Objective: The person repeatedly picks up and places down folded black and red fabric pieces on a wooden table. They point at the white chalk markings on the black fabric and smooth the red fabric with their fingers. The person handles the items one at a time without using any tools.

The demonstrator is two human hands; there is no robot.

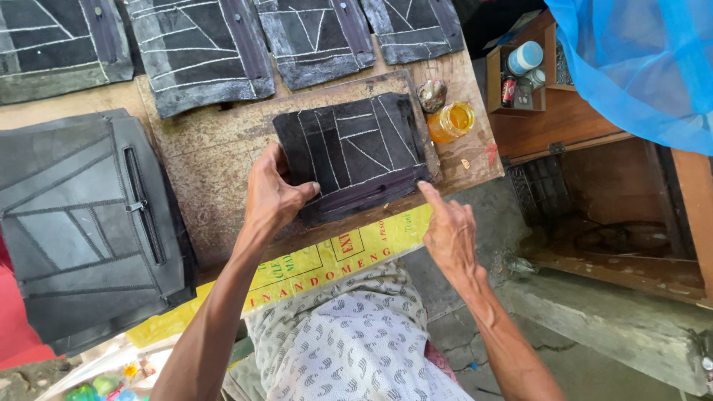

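Hands on a chalk-marked panel

Zipper teeth on the black, roughly square leather panel with white chalk lines (349, 156) are hard to make out; I see only a darker band along the panel's near edge. My left thumb disappears behind the left edge of that panel, and my forearms run out of the bottom of the view. Four more dark chalk-lined panels (200, 52) along the far side of the bench are cut off at the top.

The panel lies flat on a worn, rust-stained brown board (215, 156), tilted slightly, its zipper band running left to right and rising a little toward the right. Its face is matte black, divided by straight white lines into rectangles and triangles.

My left hand (271, 197) grips the panel's left near corner, fingers curled over the top. My right hand (449, 230) holds nothing: the index finger is stretched out, its tip touching the panel's right near corner, the other fingers loosely folded.

A stack of grey-black stitched bag fronts (82, 223) sits to my left. A small clear jar of amber liquid (451, 121) stands just beside the panel's far right corner.
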